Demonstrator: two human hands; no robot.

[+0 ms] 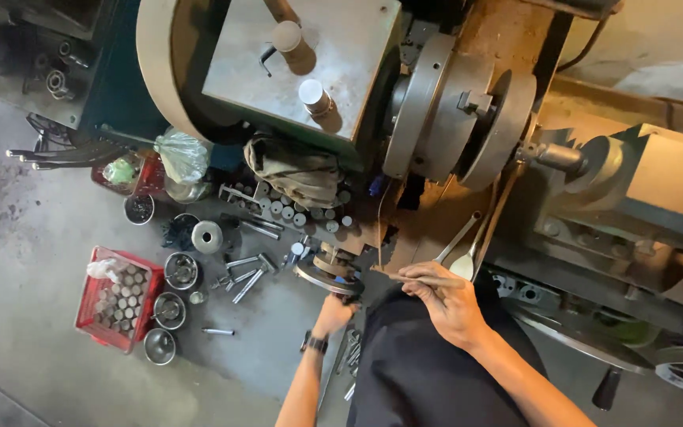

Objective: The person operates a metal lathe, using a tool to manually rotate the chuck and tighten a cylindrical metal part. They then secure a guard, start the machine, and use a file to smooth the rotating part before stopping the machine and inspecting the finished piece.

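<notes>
Nearest the camera, the right hand (446, 300) has its fingers pinched together on a thin, straight wooden-coloured stick (405, 276), held almost level above the dark trousers (428, 372) of the person. The stick's free end points left, toward the handwheel. The left hand (333, 312), with a dark wristwatch (315, 342) on the wrist, has its fingers closed over the lower rim of a round grey metal handwheel (327, 273) at the front of the lathe.

Just beyond the right hand, two slim bright metal levers (462, 237) slant up toward the large grey steel chuck (456, 119). A short metal workpiece (555, 156) projects from the chuck to the right.

On the grey concrete floor (25, 229) to the left stand a red plastic crate of short steel cylinders (116, 296), several small round metal bowls (169, 308), and loose bolts (247, 277). Farther off, a crumpled olive cloth (294, 170) lies against the grey headstock casing (302, 55).
</notes>
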